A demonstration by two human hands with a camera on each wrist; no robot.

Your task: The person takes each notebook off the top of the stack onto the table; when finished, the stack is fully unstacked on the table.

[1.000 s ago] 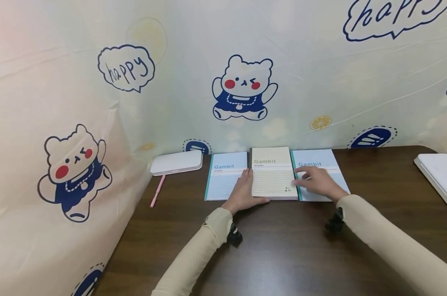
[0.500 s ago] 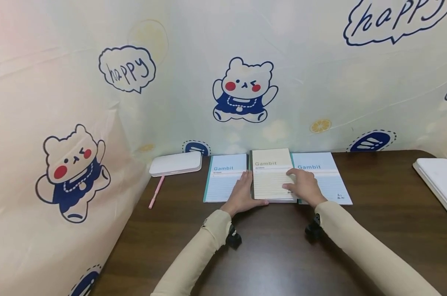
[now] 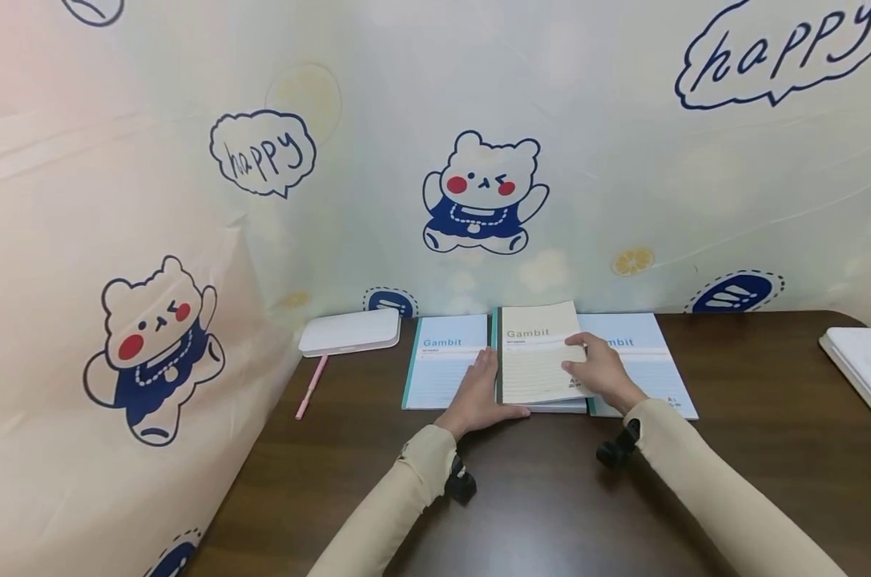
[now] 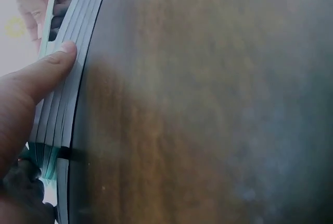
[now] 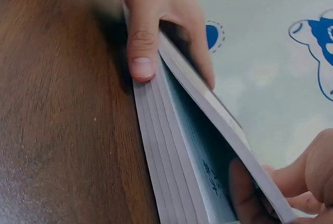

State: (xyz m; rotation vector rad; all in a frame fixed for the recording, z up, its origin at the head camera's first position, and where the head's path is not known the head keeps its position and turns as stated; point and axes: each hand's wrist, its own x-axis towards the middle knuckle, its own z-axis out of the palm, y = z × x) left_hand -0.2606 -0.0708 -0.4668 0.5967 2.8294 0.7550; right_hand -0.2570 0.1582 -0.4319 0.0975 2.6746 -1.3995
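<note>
Near the far edge of the table (image 3: pixel 536 497), I see the right hand (image 3: pixel 604 373) pinching 1 cream notebook (image 3: pixel 536 361), tilted up from the stack (image 5: pixel 161 146); the left hand (image 3: pixel 476 393) touches that stack, fingers extended.

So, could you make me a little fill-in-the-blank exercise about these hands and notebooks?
1. The right hand pinches the top notebook, whose large printed word is ____.
2. The left hand has its ____ against the page edges of the stack beneath.
3. The notebook just left of the stack has a light ____ cover.
4. The slim pen on the table is ____.

Missing words: Gambit; thumb; blue; pink.
</note>
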